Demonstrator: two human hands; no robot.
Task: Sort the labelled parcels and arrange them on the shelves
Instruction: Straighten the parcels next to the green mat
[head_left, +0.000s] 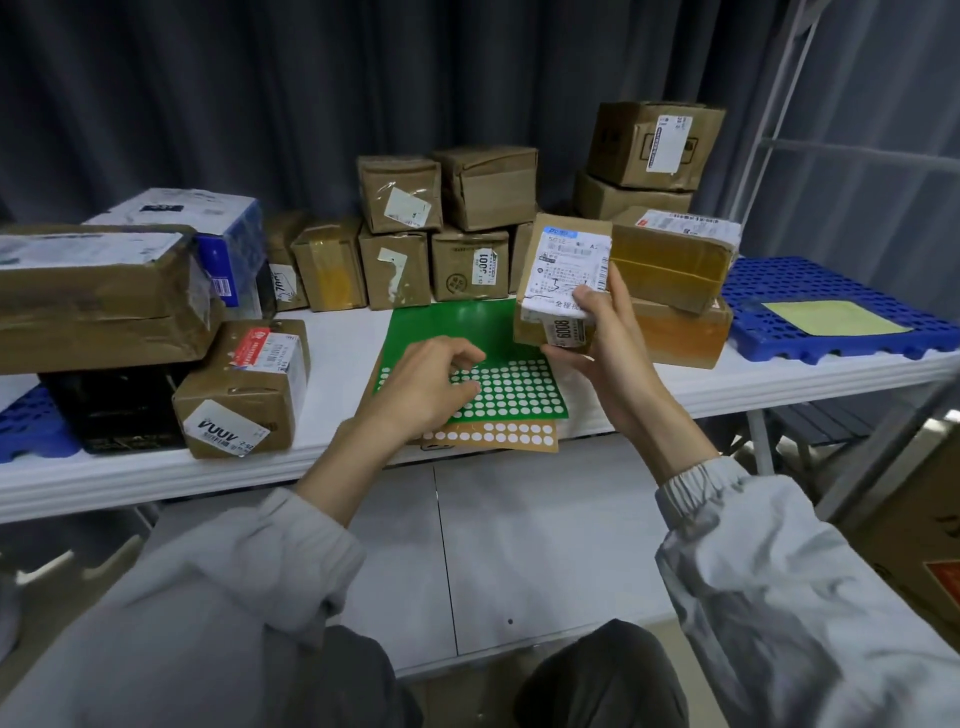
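Right hand grips a labelled parcel above the table; left hand, fingers curled, apparently picks at a green sticker sheet.

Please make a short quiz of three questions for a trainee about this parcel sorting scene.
1. True or false: the right hand holds the small brown cardboard parcel with a white shipping label above the white table.
2. Which sheet does the left hand touch? A) green sticker sheet with white dots B) orange sticker sheet
3. Fill in: the yellow paper lies on a blue plastic ____.

Key: 1 true; 2 A; 3 pallet.
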